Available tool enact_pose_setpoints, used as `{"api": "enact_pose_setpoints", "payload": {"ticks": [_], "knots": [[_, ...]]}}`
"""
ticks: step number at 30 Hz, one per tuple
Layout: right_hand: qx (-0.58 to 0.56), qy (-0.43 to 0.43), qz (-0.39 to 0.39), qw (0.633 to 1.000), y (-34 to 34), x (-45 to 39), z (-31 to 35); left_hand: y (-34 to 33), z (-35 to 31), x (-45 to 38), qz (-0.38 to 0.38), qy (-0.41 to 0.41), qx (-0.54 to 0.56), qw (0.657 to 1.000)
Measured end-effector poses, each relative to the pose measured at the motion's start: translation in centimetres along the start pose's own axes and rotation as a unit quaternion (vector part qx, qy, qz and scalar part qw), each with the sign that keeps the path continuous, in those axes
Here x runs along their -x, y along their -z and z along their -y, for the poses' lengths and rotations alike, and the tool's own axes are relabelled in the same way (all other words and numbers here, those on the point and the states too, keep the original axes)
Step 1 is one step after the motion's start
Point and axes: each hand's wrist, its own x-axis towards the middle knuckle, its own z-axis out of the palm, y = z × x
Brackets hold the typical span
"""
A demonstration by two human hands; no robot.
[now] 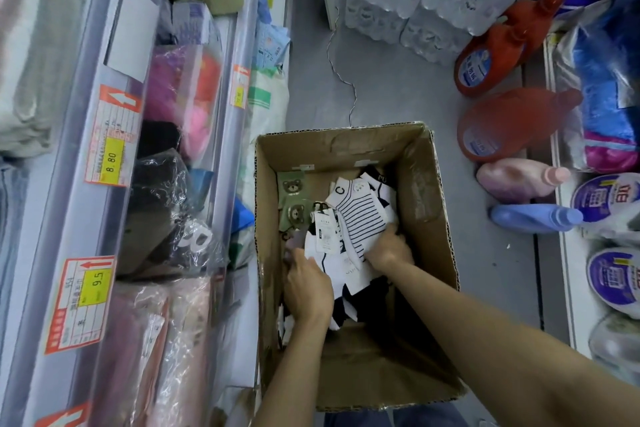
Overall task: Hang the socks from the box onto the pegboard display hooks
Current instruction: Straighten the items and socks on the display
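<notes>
Around: I saw the box (426, 184) on the floor between shelf (239, 28) and detergent bottles (498, 128).
Socks (360, 215): white, striped, tagged.
Grip: my left hand (306, 288) and right hand (389, 248) each closed on the socks.

Even soft light; edges warped, blurred.

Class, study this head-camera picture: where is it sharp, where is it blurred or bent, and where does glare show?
Head view: sharpest at the centre, on the striped socks in the cardboard box; edges soften, the orange detergent bottles look smeared; the wide lens bows the shelf rail; glare streaks the plastic-wrapped packs; lighting is even, with soft shadow inside the box.
</notes>
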Motion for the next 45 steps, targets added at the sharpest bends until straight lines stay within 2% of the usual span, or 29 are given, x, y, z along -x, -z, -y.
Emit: {"api": "enact_pose_setpoints", "payload": {"ticks": [3, 6, 7, 9, 12, 14, 17, 18, 19, 20, 22, 23, 25, 27, 30, 32, 34, 38, 43, 45], "knots": [[-0.008, -0.031, 0.011, 0.999, -0.6, 0.8, -1.1, -1.5, 0.9, -1.0, -0.030, 0.008, 0.030, 0.999], [-0.056, -0.003, -0.023, 0.998, 0.9, 1.6, -0.8, -2.4, 1.6, -1.5, -0.103, -0.111, 0.016, 0.988], [-0.090, 0.016, -0.032, 0.995, 1.7, 1.7, -0.5, -2.5, 1.7, -1.7, -0.098, -0.168, -0.008, 0.981], [-0.194, 0.052, -0.042, 0.979, 3.4, 2.4, 0.4, -2.6, 1.1, -2.1, -0.043, -0.279, -0.049, 0.958], [-0.398, 0.026, 0.021, 0.917, 5.3, 3.5, 1.7, -2.5, -1.1, -3.2, 0.029, -0.385, -0.062, 0.920], [-0.474, 0.026, 0.060, 0.878, 6.2, 4.0, 2.3, -1.5, -3.0, -4.0, 0.062, -0.369, 0.012, 0.928], [-0.594, 0.043, 0.097, 0.798, 6.8, 3.9, 2.2, 0.6, -5.0, -5.2, 0.077, -0.251, 0.126, 0.957], [-0.602, 0.052, 0.090, 0.792, 6.8, 3.9, 2.1, 1.5, -5.3, -5.5, 0.075, -0.218, 0.190, 0.954], [-0.584, 0.067, 0.068, 0.806, 6.6, 3.9, 1.9, 2.3, -5.5, -5.5, 0.072, -0.193, 0.242, 0.948], [-0.535, 0.081, 0.034, 0.840, 6.0, 3.8, 1.7, 3.4, -5.6, -5.3, 0.061, -0.182, 0.266, 0.945], [-0.341, 0.104, -0.052, 0.933, 4.5, 3.1, 0.6, 5.2, -5.6, -4.5, 0.024, -0.183, 0.253, 0.950], [-0.218, 0.112, -0.070, 0.967, 3.5, 2.7, -0.1, 6.0, -5.5, -3.9, -0.007, -0.187, 0.232, 0.955], [-0.032, 0.103, -0.031, 0.994, 1.6, 2.1, -1.3, 7.3, -5.1, -2.7, -0.074, -0.197, 0.204, 0.956], [-0.005, 0.039, 0.022, 0.999, 0.1, 1.7, -1.9, 7.8, -4.4, -2.0, -0.103, -0.212, 0.216, 0.948], [-0.103, -0.037, 0.044, 0.993, -0.9, 1.3, -2.0, 7.7, -3.4, -1.4, -0.099, -0.216, 0.234, 0.943], [-0.122, -0.052, 0.041, 0.990, -1.4, 1.3, -2.0, 7.7, -3.1, -1.2, -0.103, -0.215, 0.228, 0.944], [-0.127, -0.054, 0.003, 0.990, -1.8, 1.6, -2.2, 7.8, -2.9, -1.0, -0.099, -0.219, 0.229, 0.943], [-0.095, -0.006, -0.069, 0.993, -1.2, 2.6, -2.5, 7.9, -2.9, -1.0, -0.086, -0.221, 0.247, 0.940], [0.101, 0.117, -0.099, 0.983, 0.8, 4.6, -1.7, 8.3, -3.1, -0.5, -0.082, -0.229, 0.232, 0.942], [0.071, 0.164, -0.102, 0.979, 1.9, 5.1, -1.3, 8.6, -3.0, -0.1, -0.077, -0.227, 0.229, 0.943]]}}
